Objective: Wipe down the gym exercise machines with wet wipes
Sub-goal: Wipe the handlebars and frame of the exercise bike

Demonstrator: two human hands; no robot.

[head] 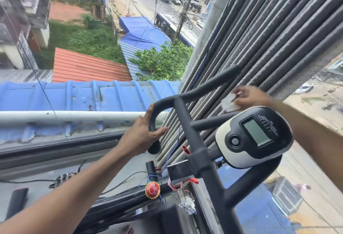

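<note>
An exercise bike stands in front of me with black handlebars and a black-and-white console carrying a grey screen. My left hand is wrapped around the curved left grip of the handlebars. My right hand holds a crumpled white wet wipe just above the console's top edge, by the right side of the handlebars. The black centre post runs down between my arms.
A red round knob and loose wires sit low on the frame. A large window is straight ahead, with a grey rolled shutter on the right. A black object lies on the sill at the left.
</note>
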